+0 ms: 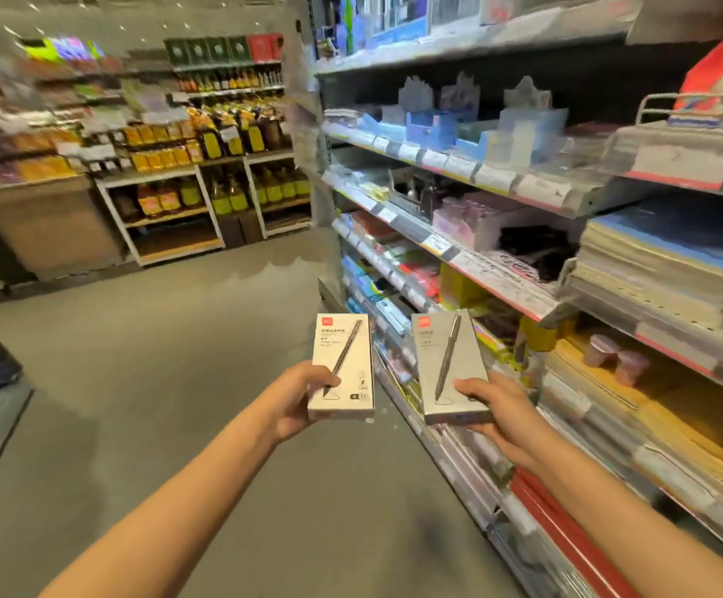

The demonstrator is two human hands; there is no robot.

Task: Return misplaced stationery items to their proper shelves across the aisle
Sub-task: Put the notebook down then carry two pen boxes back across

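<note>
Holding one pen box each, both hands are raised over the aisle floor (187, 381) — the left hand (297, 401) grips the white box (342, 366), the right hand (502, 414) the grey box (452, 366). Beside them the stationery shelves (502, 278) are blurred — labels unreadable, fingers behind both boxes hidden.

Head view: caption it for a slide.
Left hand and right hand each hold a pen box beside stationery shelves.

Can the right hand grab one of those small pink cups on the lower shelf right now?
Probably not yet: the right hand already grips a pen box, so its fingers are occupied. The pink cups sit uncovered near the shelf's front, so the path itself looks free.
</note>
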